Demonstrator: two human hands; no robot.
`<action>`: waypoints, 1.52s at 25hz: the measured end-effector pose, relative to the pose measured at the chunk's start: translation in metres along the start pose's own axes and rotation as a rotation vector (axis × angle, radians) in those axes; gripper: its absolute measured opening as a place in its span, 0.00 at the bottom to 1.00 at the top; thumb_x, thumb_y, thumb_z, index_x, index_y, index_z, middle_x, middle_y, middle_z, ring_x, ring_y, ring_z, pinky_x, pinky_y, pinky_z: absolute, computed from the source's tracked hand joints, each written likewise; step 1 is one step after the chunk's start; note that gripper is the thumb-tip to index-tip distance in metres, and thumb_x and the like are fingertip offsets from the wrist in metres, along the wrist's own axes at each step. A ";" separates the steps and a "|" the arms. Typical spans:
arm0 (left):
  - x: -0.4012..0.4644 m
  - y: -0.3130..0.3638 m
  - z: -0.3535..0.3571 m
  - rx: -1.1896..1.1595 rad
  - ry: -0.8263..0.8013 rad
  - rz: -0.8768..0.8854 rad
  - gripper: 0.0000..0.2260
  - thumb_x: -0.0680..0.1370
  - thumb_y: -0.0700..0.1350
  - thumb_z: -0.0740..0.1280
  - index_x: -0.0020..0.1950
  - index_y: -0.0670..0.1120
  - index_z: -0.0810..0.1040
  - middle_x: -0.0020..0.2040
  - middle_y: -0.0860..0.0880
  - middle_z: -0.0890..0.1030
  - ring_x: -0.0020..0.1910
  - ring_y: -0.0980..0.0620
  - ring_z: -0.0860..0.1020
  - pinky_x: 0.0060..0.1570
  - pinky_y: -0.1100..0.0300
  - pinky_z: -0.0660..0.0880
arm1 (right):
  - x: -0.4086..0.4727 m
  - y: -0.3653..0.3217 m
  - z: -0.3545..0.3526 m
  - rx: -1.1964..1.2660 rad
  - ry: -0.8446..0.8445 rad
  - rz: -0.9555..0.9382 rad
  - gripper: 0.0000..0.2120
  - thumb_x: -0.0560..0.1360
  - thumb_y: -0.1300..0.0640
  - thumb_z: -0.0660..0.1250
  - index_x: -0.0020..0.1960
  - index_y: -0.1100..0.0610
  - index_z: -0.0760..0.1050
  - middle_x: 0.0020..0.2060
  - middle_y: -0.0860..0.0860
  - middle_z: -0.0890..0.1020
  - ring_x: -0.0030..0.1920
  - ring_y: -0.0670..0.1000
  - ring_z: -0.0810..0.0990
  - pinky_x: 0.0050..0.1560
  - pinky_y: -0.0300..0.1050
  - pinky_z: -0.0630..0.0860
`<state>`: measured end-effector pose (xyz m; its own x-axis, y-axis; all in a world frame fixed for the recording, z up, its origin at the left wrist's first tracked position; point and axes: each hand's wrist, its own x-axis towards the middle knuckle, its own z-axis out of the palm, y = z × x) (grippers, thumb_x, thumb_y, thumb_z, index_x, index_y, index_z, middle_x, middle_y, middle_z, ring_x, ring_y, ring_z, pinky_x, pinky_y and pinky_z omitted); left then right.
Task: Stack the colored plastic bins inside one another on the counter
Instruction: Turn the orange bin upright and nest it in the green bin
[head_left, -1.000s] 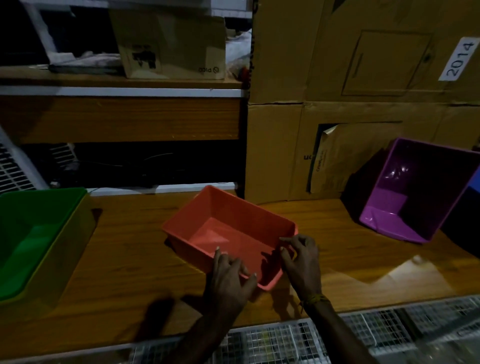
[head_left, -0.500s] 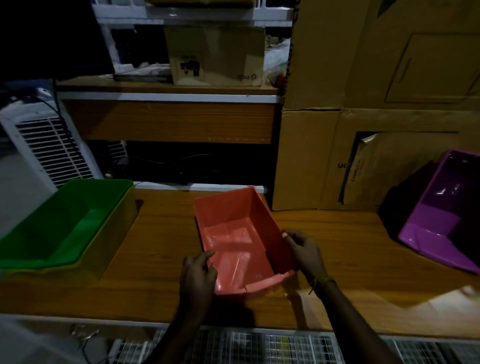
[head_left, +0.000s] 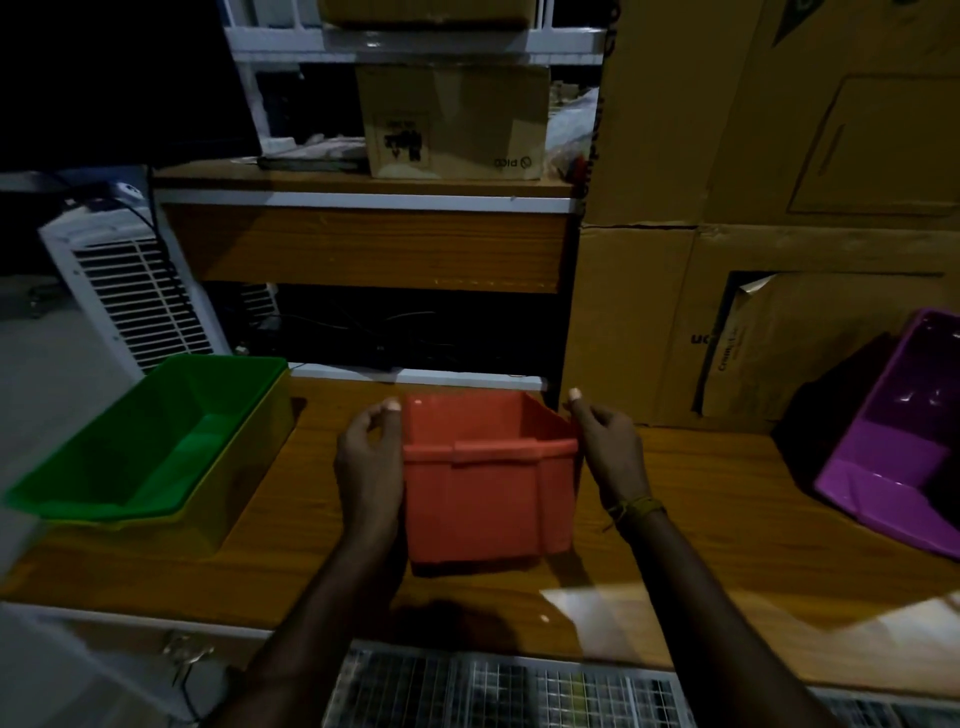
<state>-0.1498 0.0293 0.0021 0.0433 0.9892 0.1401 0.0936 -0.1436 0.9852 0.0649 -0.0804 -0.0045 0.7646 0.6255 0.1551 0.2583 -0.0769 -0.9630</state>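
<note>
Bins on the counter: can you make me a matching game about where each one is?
Things:
1. red bin
2. green bin
3. purple bin
4. yellow bin

Places:
A. tilted at the right edge
B. around the green one, on the left
C. held between the left hand and right hand
D. nested inside the yellow one

Pairs: 1-C, 2-D, 3-A, 4-B
</note>
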 end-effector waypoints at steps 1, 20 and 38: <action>0.007 0.006 0.002 0.005 0.017 0.032 0.14 0.80 0.59 0.62 0.53 0.50 0.79 0.43 0.50 0.81 0.39 0.51 0.79 0.35 0.58 0.72 | 0.003 -0.010 0.001 0.012 0.024 -0.028 0.27 0.78 0.37 0.61 0.42 0.60 0.83 0.40 0.59 0.85 0.43 0.59 0.83 0.42 0.58 0.79; 0.002 -0.050 -0.019 0.063 -0.088 -0.117 0.05 0.78 0.49 0.68 0.51 0.52 0.82 0.49 0.49 0.83 0.49 0.47 0.82 0.50 0.48 0.79 | -0.054 0.047 0.016 0.089 0.070 0.192 0.16 0.79 0.40 0.61 0.39 0.46 0.80 0.41 0.49 0.85 0.45 0.56 0.84 0.50 0.64 0.81; -0.036 -0.069 -0.013 0.686 -0.194 0.019 0.13 0.77 0.52 0.68 0.61 0.53 0.78 0.64 0.43 0.73 0.62 0.42 0.73 0.56 0.50 0.75 | -0.103 0.084 0.053 -0.090 0.107 0.164 0.19 0.71 0.27 0.57 0.52 0.35 0.76 0.55 0.50 0.79 0.52 0.52 0.82 0.51 0.55 0.83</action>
<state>-0.1711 0.0044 -0.0698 0.2214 0.9724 0.0732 0.6934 -0.2097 0.6894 -0.0237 -0.1097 -0.1129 0.8580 0.5131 0.0248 0.1727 -0.2428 -0.9546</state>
